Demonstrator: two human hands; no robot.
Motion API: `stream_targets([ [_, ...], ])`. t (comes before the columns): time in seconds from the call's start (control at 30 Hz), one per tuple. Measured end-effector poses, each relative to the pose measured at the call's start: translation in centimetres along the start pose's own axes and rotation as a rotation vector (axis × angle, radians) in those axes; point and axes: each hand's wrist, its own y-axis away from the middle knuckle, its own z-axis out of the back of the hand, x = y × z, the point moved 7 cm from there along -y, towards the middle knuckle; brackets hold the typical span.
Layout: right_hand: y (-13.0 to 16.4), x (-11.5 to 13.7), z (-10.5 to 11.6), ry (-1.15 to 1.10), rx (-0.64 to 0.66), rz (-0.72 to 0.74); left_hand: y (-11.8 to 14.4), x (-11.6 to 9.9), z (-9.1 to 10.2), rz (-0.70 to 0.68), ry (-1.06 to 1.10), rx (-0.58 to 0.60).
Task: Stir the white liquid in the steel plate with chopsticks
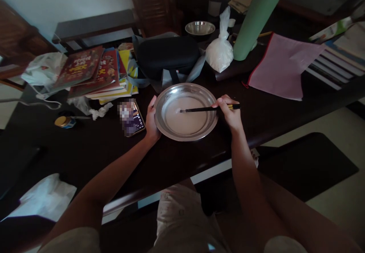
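A shiny metal bowl (209,128) stands on the dark table in front of me, with a milky white liquid (186,120) inside. My left hand (152,121) grips the bowl's left rim, thumb up along the edge. Black chopsticks (199,109) are held in my right hand (230,112) at the bowl's right side, fingers closed around their upper part. Their tips dip into the liquid near the middle of the bowl. A phone (132,118) with a lit screen lies just left of my left hand.
Behind the bowl sit a black case (168,57), a tied bag of white powder (219,53) and a tall green cylinder (258,17). Stacked books (97,70) and a small jar (65,122) are at left. A pink mesh pouch (285,68) lies at right.
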Motion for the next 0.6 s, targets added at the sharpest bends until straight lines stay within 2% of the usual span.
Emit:
stream_targets([
  [0.07, 0.01, -0.21, 0.1, -0.022, -0.015, -0.022, -0.04, -0.03, 0.06, -0.009, -0.018, -0.001],
  [0.2, 0.03, -0.36, -0.26, -0.041, 0.033, -0.016, -0.06, -0.05, 0.04, -0.012, -0.039, -0.009],
  [0.33, 0.03, -0.15, 0.15, -0.028, -0.018, 0.01, -0.08, 0.07, -0.02, -0.001, -0.026, -0.001],
  [0.5, 0.07, -0.09, -0.35, -0.026, 0.049, -0.016, -0.08, 0.0, -0.02, -0.02, -0.029, 0.025],
  [0.6, 0.05, 0.04, 0.04, -0.024, -0.008, -0.001, -0.07, -0.1, -0.06, -0.019, -0.065, 0.023],
])
